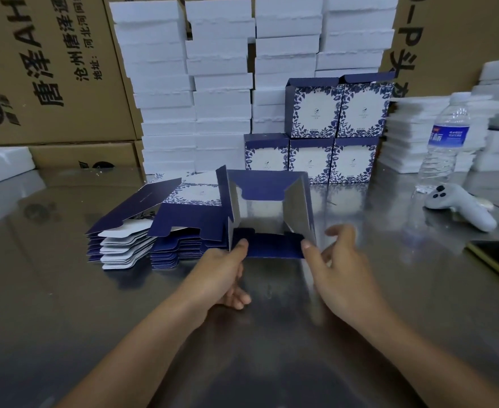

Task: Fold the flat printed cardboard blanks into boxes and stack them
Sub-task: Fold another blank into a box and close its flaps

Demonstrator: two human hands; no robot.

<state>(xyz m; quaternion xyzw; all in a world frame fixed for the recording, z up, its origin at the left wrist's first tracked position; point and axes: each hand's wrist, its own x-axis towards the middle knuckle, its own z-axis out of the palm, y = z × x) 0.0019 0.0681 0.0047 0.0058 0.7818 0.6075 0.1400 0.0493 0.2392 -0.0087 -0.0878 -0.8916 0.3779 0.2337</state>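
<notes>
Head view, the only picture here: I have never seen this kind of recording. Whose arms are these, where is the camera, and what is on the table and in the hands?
There is no machine here. A person wears a wide-angle camera on the head, looking forward and down, so the two bare arms are their own. The left hand and right hand hold a half-folded box by its two side walls, open toward the camera, on a shiny metal table. Left of it lies a pile of flat blanks. Behind stand five finished boxes in two rows, in front of tall stacks of white foam. To the right are a water bottle and a grey controller.
</notes>
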